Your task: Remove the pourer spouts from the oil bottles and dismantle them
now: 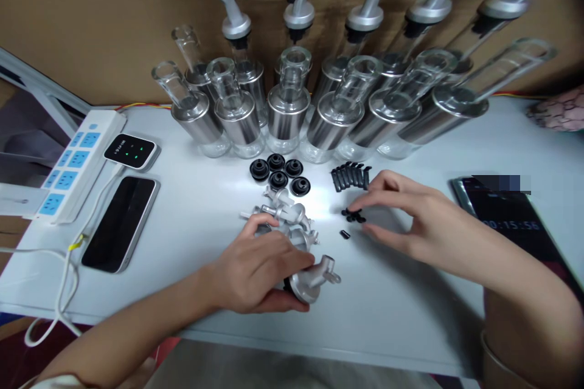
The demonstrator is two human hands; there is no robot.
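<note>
My left hand (260, 270) is closed round a silver pourer spout (310, 282) with a black base, held just above the table near its front edge. More silver spouts (292, 216) lie beside and partly under that hand. My right hand (406, 209) reaches down to a small pile of black parts (353, 217); its thumb and fingers are apart around the pile, touching its edge. One small black piece (345, 234) lies alone in front of the pile. Behind are a row of black levers (350, 176) and several round black stoppers (278, 179).
Glass bottles with steel sleeves (288, 112) line the back, some topped with silver pourers (236, 24). At left are a power strip (82, 161), a small WiFi device (131, 152), a phone (121, 225) and a white cable (64, 285). Another phone (515, 225) shows a timer at right.
</note>
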